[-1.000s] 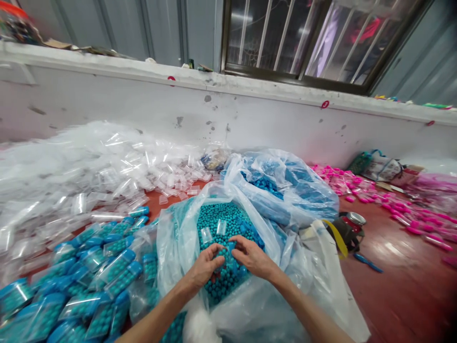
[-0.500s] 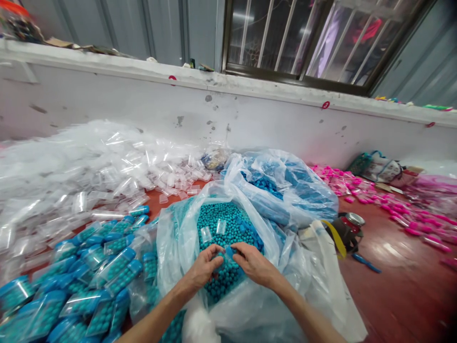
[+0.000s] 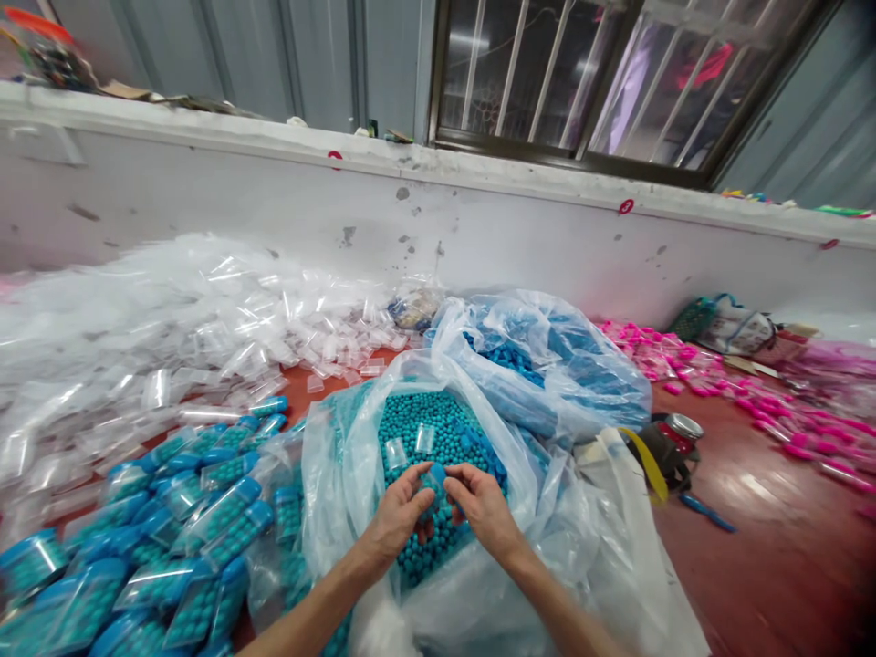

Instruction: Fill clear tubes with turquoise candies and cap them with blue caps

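Observation:
Between my two hands, above the open bag, is a small clear plastic container with a blue cap [image 3: 436, 474]. My left hand [image 3: 401, 511] is closed around its left side, thumb toward me. The fingers of my right hand [image 3: 484, 509] pinch at its right edge, by the cap. Below them, a translucent plastic bag [image 3: 356, 438] is full of small teal balls [image 3: 421, 411]. Two clear empty containers [image 3: 424, 440] lie on the balls, and several blue caps [image 3: 475, 444] rest at the right side.
Filled blue-capped containers [image 3: 184, 538] are heaped on the left, with clear empty containers [image 3: 225, 301] piled behind. Another bag [image 3: 581, 365] holds blue caps. Pink-capped containers [image 3: 739, 392] lie across the red floor [image 3: 766, 547]. A red jar [image 3: 677, 431] stands at right.
My hands have stayed over the bag and the blue cap between them now shows more plainly, slightly higher in view. The camera view has shifted slightly.

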Action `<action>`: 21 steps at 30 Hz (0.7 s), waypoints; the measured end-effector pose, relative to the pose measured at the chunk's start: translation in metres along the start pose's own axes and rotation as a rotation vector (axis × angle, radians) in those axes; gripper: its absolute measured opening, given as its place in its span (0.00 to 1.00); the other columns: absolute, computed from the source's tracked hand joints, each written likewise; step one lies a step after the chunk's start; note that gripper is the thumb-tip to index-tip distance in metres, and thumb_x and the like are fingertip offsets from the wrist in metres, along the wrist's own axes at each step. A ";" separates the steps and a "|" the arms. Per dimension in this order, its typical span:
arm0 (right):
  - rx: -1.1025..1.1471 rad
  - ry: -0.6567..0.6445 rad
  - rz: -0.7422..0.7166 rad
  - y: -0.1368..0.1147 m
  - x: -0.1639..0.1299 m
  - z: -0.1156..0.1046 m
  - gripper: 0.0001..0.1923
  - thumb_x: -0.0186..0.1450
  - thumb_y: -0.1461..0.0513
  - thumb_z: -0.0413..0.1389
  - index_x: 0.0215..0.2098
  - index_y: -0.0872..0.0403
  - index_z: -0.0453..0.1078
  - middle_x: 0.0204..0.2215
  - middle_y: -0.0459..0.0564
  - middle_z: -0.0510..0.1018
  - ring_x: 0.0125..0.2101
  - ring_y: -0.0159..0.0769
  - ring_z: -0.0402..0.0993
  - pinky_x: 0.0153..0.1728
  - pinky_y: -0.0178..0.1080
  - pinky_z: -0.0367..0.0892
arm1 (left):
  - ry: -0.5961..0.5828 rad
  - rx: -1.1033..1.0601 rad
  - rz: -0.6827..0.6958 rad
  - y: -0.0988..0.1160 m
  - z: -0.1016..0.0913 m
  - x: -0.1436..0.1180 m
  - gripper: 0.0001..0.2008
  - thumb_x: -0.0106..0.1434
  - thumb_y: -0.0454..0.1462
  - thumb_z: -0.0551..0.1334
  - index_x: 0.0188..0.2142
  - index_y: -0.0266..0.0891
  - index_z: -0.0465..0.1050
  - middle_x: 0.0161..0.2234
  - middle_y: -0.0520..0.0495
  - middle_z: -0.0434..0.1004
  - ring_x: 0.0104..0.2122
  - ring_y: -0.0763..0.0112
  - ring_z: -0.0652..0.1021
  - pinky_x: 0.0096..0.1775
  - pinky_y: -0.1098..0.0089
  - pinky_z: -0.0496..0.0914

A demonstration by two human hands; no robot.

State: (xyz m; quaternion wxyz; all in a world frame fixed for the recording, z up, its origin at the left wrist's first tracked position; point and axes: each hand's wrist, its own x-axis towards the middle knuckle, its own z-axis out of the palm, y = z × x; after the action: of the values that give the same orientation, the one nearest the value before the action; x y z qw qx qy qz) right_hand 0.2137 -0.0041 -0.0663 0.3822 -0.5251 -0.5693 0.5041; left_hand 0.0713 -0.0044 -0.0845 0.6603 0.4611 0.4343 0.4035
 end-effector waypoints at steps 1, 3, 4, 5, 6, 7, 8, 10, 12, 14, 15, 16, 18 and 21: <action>-0.056 0.027 -0.035 0.000 -0.003 0.001 0.15 0.59 0.55 0.49 0.37 0.56 0.69 0.18 0.42 0.65 0.16 0.28 0.60 0.18 0.31 0.59 | 0.009 -0.005 -0.007 0.000 0.001 0.000 0.43 0.44 0.53 0.63 0.53 0.29 0.52 0.19 0.59 0.62 0.13 0.78 0.66 0.14 0.75 0.61; -0.224 0.061 -0.153 -0.001 -0.009 0.003 0.15 0.62 0.56 0.46 0.35 0.56 0.70 0.19 0.44 0.67 0.19 0.29 0.62 0.22 0.32 0.60 | 0.029 -0.022 -0.023 0.001 0.004 -0.002 0.44 0.44 0.53 0.63 0.54 0.29 0.52 0.18 0.59 0.63 0.13 0.78 0.66 0.15 0.76 0.61; -0.315 0.070 -0.228 -0.002 -0.012 0.004 0.16 0.64 0.57 0.44 0.35 0.56 0.71 0.21 0.46 0.69 0.21 0.30 0.63 0.25 0.33 0.61 | 0.038 -0.037 -0.028 0.002 0.005 -0.003 0.43 0.45 0.52 0.63 0.54 0.29 0.53 0.18 0.59 0.63 0.13 0.78 0.66 0.15 0.76 0.61; -0.400 0.072 -0.301 -0.003 -0.014 0.003 0.16 0.65 0.58 0.43 0.36 0.57 0.71 0.24 0.48 0.71 0.24 0.32 0.65 0.29 0.34 0.62 | 0.045 -0.055 -0.030 0.002 0.006 -0.004 0.42 0.45 0.52 0.63 0.53 0.29 0.54 0.19 0.58 0.64 0.14 0.78 0.66 0.15 0.76 0.61; -0.472 0.060 -0.364 -0.004 -0.016 0.002 0.16 0.65 0.59 0.43 0.37 0.57 0.70 0.26 0.49 0.72 0.27 0.33 0.66 0.32 0.34 0.62 | 0.053 -0.072 -0.028 0.002 0.007 -0.006 0.40 0.46 0.52 0.63 0.52 0.30 0.55 0.20 0.57 0.65 0.14 0.78 0.67 0.15 0.76 0.61; -0.531 0.034 -0.409 -0.005 -0.017 0.001 0.14 0.64 0.60 0.45 0.39 0.57 0.69 0.28 0.50 0.73 0.29 0.34 0.67 0.33 0.35 0.61 | 0.062 -0.085 -0.024 0.003 0.008 -0.007 0.39 0.46 0.52 0.63 0.51 0.31 0.56 0.20 0.57 0.66 0.14 0.78 0.67 0.15 0.76 0.61; -0.579 -0.003 -0.434 -0.007 -0.017 -0.001 0.12 0.63 0.60 0.47 0.39 0.57 0.69 0.29 0.50 0.73 0.30 0.34 0.67 0.33 0.34 0.61 | 0.071 -0.092 -0.021 0.004 0.009 -0.008 0.38 0.46 0.52 0.63 0.50 0.32 0.57 0.21 0.57 0.67 0.14 0.79 0.66 0.15 0.76 0.61; -0.639 -0.074 -0.439 -0.012 -0.015 -0.005 0.09 0.60 0.60 0.52 0.35 0.56 0.69 0.27 0.47 0.72 0.28 0.33 0.66 0.31 0.33 0.60 | 0.071 -0.104 -0.028 0.006 0.010 -0.011 0.38 0.45 0.53 0.63 0.50 0.34 0.56 0.22 0.56 0.67 0.13 0.79 0.66 0.14 0.76 0.60; -0.635 -0.115 -0.418 -0.017 -0.012 -0.009 0.06 0.59 0.60 0.53 0.31 0.55 0.68 0.24 0.45 0.71 0.26 0.31 0.66 0.29 0.32 0.59 | 0.046 -0.123 -0.036 0.010 0.009 -0.012 0.40 0.46 0.53 0.63 0.52 0.36 0.53 0.20 0.58 0.66 0.13 0.78 0.67 0.14 0.77 0.60; -0.587 -0.123 -0.419 -0.020 -0.011 -0.011 0.06 0.62 0.60 0.51 0.31 0.55 0.67 0.25 0.45 0.72 0.27 0.31 0.67 0.31 0.32 0.59 | 0.020 -0.133 -0.028 0.013 0.006 -0.013 0.42 0.47 0.53 0.63 0.56 0.36 0.50 0.17 0.59 0.64 0.13 0.77 0.68 0.14 0.77 0.60; -0.564 -0.127 -0.432 -0.020 -0.010 -0.011 0.07 0.63 0.61 0.49 0.32 0.55 0.67 0.26 0.45 0.72 0.28 0.31 0.67 0.31 0.32 0.59 | 0.015 -0.124 -0.017 0.014 0.005 -0.014 0.43 0.47 0.53 0.63 0.57 0.36 0.49 0.16 0.60 0.63 0.12 0.77 0.67 0.14 0.78 0.59; -0.551 -0.138 -0.449 -0.020 -0.010 -0.012 0.09 0.64 0.61 0.47 0.32 0.55 0.67 0.26 0.46 0.72 0.28 0.31 0.67 0.32 0.32 0.59 | 0.014 -0.104 -0.007 0.014 0.003 -0.014 0.43 0.48 0.53 0.63 0.57 0.34 0.49 0.15 0.60 0.62 0.12 0.77 0.67 0.14 0.78 0.58; -0.562 -0.172 -0.477 -0.017 -0.010 -0.012 0.11 0.66 0.61 0.44 0.32 0.54 0.66 0.25 0.46 0.72 0.27 0.32 0.67 0.30 0.32 0.59 | 0.012 -0.050 0.006 0.014 0.002 -0.015 0.43 0.48 0.52 0.62 0.56 0.31 0.52 0.13 0.60 0.61 0.11 0.78 0.65 0.14 0.78 0.57; -0.645 -0.194 -0.500 -0.012 -0.012 -0.014 0.12 0.67 0.61 0.42 0.33 0.54 0.66 0.25 0.46 0.71 0.27 0.32 0.67 0.30 0.33 0.59 | 0.030 -0.023 0.002 0.013 0.000 -0.015 0.39 0.49 0.51 0.62 0.54 0.30 0.56 0.14 0.60 0.61 0.11 0.80 0.64 0.13 0.79 0.55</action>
State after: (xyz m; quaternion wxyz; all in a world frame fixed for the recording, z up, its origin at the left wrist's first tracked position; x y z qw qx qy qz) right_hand 0.2269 -0.0131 -0.0509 0.2533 -0.4137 -0.8413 0.2386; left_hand 0.0653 -0.0156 -0.0690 0.6586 0.4478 0.4389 0.4160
